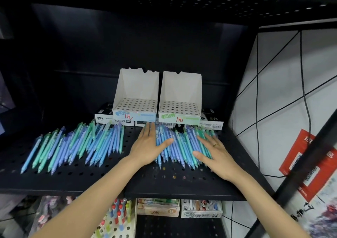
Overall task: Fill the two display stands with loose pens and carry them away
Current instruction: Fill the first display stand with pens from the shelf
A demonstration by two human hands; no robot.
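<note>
Two white cardboard display stands sit side by side at the back of a black perforated shelf (164,181): the left stand (135,99) with a blue front label and the right stand (180,101) with a green one. Their hole grids hold no pens. Loose blue and green pens lie in two heaps: a left heap (73,144) and a right heap (182,146). My left hand (148,144) rests flat on the left side of the right heap, fingers apart. My right hand (214,152), wearing a ring, lies flat on that heap's right side.
Black-and-white boxes (104,118) stand under and beside the stands. A lower shelf holds pen racks (116,217) and small boxes (158,207). A white wall with black lines and a red poster (308,164) borders the right; a dark shelf hangs overhead.
</note>
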